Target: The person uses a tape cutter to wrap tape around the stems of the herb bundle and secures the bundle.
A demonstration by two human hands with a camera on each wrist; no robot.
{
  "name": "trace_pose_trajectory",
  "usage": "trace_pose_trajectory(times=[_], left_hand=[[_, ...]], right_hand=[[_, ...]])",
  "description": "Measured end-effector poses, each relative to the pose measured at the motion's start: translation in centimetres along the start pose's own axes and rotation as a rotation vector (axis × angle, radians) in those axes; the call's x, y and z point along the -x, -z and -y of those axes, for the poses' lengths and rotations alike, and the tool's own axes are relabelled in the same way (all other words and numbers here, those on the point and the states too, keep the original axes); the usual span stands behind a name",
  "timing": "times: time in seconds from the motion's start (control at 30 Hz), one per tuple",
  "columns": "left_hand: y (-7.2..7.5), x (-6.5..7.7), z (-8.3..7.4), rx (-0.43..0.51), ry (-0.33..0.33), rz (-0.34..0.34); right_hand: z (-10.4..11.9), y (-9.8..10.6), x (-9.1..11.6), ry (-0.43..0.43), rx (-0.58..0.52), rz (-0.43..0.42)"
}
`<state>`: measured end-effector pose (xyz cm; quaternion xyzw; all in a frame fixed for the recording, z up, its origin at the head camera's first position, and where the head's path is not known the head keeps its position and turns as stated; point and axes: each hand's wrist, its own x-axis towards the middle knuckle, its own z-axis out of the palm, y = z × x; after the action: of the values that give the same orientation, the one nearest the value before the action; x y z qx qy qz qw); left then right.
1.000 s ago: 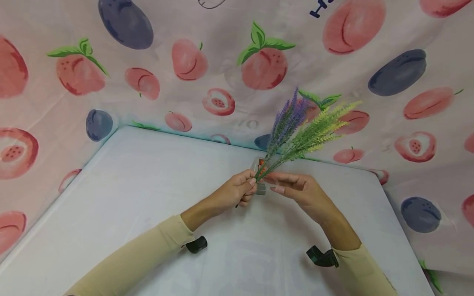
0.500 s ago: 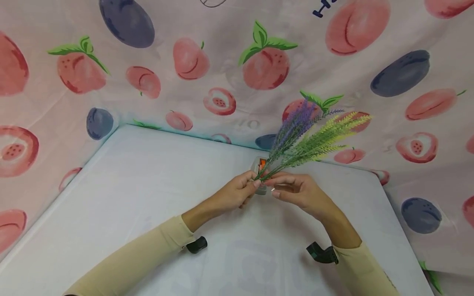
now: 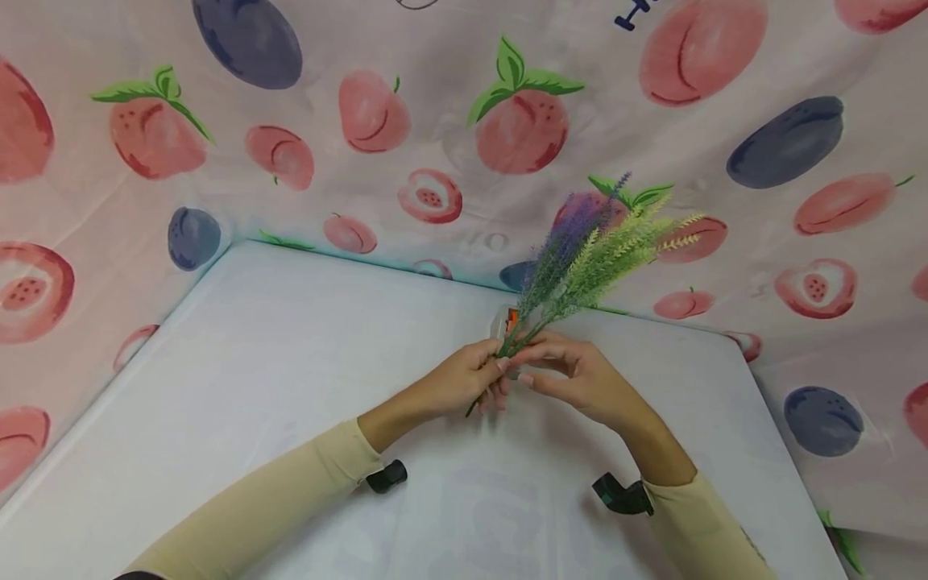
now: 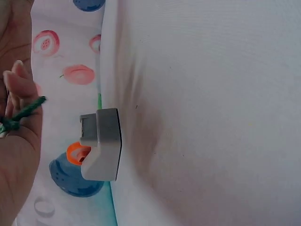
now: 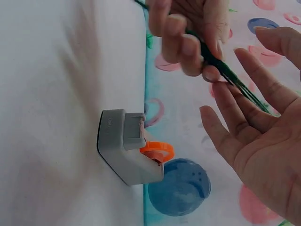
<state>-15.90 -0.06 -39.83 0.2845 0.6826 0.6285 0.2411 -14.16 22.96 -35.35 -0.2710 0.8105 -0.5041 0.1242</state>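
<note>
My left hand point(image 3: 460, 383) grips a bunch of artificial flower stems above the table. Purple lavender sprays point(image 3: 565, 242) and yellow-green sprays point(image 3: 616, 254) fan out up and to the right. Bundled green stems point(image 5: 214, 61) pass between the left thumb and fingers in the right wrist view, and a cut stem end point(image 4: 33, 107) pokes out in the left wrist view. My right hand point(image 3: 583, 379) is spread beside the bunch, fingertips right at the stems just above the left grip, fingers loosely extended. Behind the hands stands a grey tape dispenser point(image 5: 127, 146) with an orange core, mostly hidden in the head view.
The white-covered table point(image 3: 290, 362) meets a fruit-print cloth point(image 3: 435, 105) at its back edge and both sides. Black wrist-worn devices hang under both cream sleeves, the left device point(image 3: 387, 477) and the right device point(image 3: 622, 494).
The flower heads dipped to the right, then swung back up and left. My right hand has shifted slightly left, its fingers closer to the stems. The left hand keeps its grip.
</note>
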Motion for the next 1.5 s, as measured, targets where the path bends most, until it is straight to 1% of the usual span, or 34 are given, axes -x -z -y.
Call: trace_pose_trajectory(times=[0.1, 0.2, 0.3, 0.4, 0.5, 0.6, 0.7, 0.87, 0.93, 1.07, 1.17, 1.33, 1.43, 1.5], left_hand=[[0.1, -0.2, 0.1, 0.058, -0.019, -0.004], [0.0, -0.2, 0.2, 0.088, -0.017, -0.022], [0.0, 0.0, 0.2, 0.095, -0.025, -0.044], [0.1, 0.0, 0.3, 0.089, -0.06, -0.062], [0.1, 0.1, 0.3, 0.097, -0.089, -0.065], [0.1, 0.0, 0.4, 0.094, -0.108, -0.043], [0.3, 0.0, 0.4, 0.024, -0.102, -0.025], [0.4, 0.3, 0.3, -0.175, -0.088, -0.018], [0.4, 0.3, 0.3, -0.2, -0.088, -0.011], [0.3, 0.4, 0.1, -0.138, -0.109, -0.004], [0.4, 0.5, 0.0, -0.112, -0.141, -0.034], [0.5, 0.5, -0.1, -0.122, -0.17, -0.103], [0.6, 0.5, -0.2, -0.092, -0.179, -0.117], [0.7, 0.6, -0.3, -0.041, -0.173, -0.118]], right_hand=[[-0.1, 0.1, -0.1, 0.013, 0.012, -0.008], [-0.1, 0.1, -0.2, 0.014, 0.017, -0.016], [-0.1, 0.1, -0.2, 0.007, 0.018, -0.022], [0.0, 0.1, -0.1, 0.006, 0.014, -0.024], [0.2, 0.2, -0.1, 0.0, 0.014, -0.029], [0.3, 0.2, -0.1, -0.011, 0.011, -0.037], [0.3, 0.2, -0.1, -0.028, 0.011, -0.039], [0.2, 0.1, 0.0, -0.05, 0.002, -0.015], [0.2, 0.1, -0.1, -0.054, 0.009, -0.011], [0.1, 0.1, -0.1, -0.04, 0.036, -0.015], [0.2, 0.1, -0.1, -0.039, 0.042, -0.029], [0.7, 0.1, 0.0, -0.048, 0.048, -0.044], [1.1, 0.1, 0.0, -0.04, 0.064, -0.056], [1.4, 0.1, 0.0, -0.044, 0.088, -0.072]])
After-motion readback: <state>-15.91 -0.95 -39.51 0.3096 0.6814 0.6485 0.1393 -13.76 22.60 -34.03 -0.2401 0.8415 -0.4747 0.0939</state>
